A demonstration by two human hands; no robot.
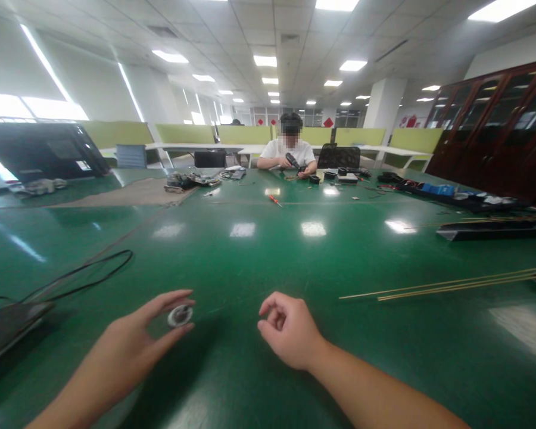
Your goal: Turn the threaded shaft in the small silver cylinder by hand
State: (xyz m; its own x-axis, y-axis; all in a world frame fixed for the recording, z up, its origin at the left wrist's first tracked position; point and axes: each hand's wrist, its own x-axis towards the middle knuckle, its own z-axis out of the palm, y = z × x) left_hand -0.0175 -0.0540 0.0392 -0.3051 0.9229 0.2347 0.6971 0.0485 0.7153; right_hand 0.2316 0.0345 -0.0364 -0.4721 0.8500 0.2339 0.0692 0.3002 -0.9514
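Note:
My left hand is closed on a small round roll, pale at the rim and dark in the middle, gripped between thumb and fingers above the green table. What is wound on the roll is too small to tell. To the right, my right hand is curled, thumb and index finger close together. Anything held inside its fingers is hidden or too thin to make out. A faint line seems to run between the two hands, but I cannot tell whether it is a thread or a mark on the table.
Thin brass-coloured rods lie at right, near a black channel piece. A dark flat device with a black cable is at left. An orange screwdriver lies farther off. Across the table a person holds a power drill.

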